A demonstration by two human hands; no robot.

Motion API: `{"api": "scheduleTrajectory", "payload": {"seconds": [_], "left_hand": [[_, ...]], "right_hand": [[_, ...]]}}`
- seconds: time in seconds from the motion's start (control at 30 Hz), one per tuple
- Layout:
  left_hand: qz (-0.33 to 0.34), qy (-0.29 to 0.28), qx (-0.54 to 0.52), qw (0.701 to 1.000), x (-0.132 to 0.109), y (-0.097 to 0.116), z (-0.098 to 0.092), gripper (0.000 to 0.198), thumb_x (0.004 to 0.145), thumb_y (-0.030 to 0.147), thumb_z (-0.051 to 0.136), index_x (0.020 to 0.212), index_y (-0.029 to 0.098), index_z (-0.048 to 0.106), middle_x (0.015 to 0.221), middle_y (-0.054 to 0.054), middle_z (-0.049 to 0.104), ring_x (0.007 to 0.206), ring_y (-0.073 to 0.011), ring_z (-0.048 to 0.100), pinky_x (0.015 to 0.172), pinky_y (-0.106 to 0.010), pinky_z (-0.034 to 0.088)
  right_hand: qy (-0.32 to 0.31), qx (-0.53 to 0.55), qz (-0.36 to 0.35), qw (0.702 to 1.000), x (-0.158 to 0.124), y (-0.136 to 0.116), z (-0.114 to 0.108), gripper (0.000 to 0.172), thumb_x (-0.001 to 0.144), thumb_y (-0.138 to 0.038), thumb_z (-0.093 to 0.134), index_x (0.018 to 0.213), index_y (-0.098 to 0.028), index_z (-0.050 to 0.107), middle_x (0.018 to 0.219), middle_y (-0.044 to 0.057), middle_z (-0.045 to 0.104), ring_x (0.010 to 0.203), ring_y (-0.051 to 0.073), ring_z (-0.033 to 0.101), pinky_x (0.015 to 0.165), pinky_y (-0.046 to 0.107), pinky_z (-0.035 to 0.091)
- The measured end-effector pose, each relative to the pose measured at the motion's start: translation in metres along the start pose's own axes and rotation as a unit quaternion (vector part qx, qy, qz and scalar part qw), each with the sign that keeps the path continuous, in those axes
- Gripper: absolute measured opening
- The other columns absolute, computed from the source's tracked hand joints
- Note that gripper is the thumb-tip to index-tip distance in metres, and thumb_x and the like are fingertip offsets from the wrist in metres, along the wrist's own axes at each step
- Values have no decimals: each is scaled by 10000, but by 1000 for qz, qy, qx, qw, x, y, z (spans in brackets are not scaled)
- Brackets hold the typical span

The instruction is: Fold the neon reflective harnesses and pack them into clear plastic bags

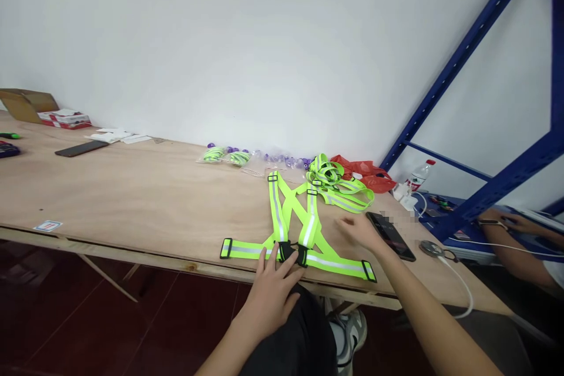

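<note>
A neon yellow-green reflective vest point(311, 225) of crossed straps with silver stripes lies spread flat near the table's front edge. Its black buckle point(287, 251) is at the middle of the waist strap. My left hand point(273, 288) is open, fingers spread, its fingertips on the waist strap and buckle. To the right of the vest, my right hand point(360, 230) hovers or rests low over the wood with its fingers loosely bent; it holds nothing that I can see. A black phone point(391, 236) lies just right of that hand.
Behind the vest lie more bundled reflective straps point(325, 170), a red plastic bag point(363, 171) and small bags with green bands point(239, 158). A round charger point(432, 248) with a white cable sits at right, by a blue metal frame point(493, 188). Another person's arm point(515, 247) is beyond it.
</note>
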State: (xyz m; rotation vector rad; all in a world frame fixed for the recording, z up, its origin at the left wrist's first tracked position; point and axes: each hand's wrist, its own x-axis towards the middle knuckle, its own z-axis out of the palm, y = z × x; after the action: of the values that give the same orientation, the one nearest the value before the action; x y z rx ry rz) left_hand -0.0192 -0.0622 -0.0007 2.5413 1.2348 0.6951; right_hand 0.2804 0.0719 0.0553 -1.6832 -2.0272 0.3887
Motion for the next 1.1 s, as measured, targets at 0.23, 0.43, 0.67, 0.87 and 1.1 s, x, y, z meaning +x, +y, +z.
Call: {"api": "scheduleTrajectory", "payload": {"seconds": [0.23, 0.43, 0.67, 0.87, 1.1], "left_hand": [[-14, -26, -14, 999, -4, 0, -2, 543, 908, 262, 541, 1435, 366, 467, 1595, -4, 321, 1482, -438, 143, 1115, -783, 179], [-13, -55, -13, 998, -6, -6, 4, 533, 953, 369, 483, 1478, 406, 400, 1627, 61, 211, 1501, -414, 79, 1142, -760, 175], [0, -41, 4, 999, -6, -6, 4, 587, 910, 291, 542, 1475, 386, 414, 1623, 46, 237, 1494, -421, 113, 1125, -757, 229], [11, 9, 57, 998, -5, -12, 19, 509, 887, 329, 587, 1387, 380, 512, 1608, 78, 277, 1443, -463, 248, 1043, -721, 387], [24, 7, 81, 996, -3, -17, 28, 592, 836, 329, 626, 1412, 364, 491, 1595, 31, 324, 1403, -494, 300, 996, -727, 418]], "right_hand": [[15, 72, 123, 990, 99, -10, 41, 411, 810, -461, 613, 507, -221, 474, 415, -13, 487, 418, 131, 435, 473, 266, 324], [34, 130, 150, 980, 134, -14, 56, 277, 720, -247, 703, 542, -207, 493, 446, -50, 478, 440, 100, 416, 484, 240, 308], [85, 254, 193, 944, 162, -16, 44, 163, 698, -230, 693, 696, -204, 532, 586, -37, 557, 565, 123, 529, 527, 226, 433], [104, 355, 204, 906, 202, -29, 32, 186, 711, -193, 660, 743, -215, 478, 657, -24, 588, 593, 124, 581, 563, 247, 526], [48, 339, 210, 916, 211, -29, 73, 157, 748, -245, 679, 764, -203, 528, 647, -1, 612, 560, 122, 580, 556, 244, 529]]}}
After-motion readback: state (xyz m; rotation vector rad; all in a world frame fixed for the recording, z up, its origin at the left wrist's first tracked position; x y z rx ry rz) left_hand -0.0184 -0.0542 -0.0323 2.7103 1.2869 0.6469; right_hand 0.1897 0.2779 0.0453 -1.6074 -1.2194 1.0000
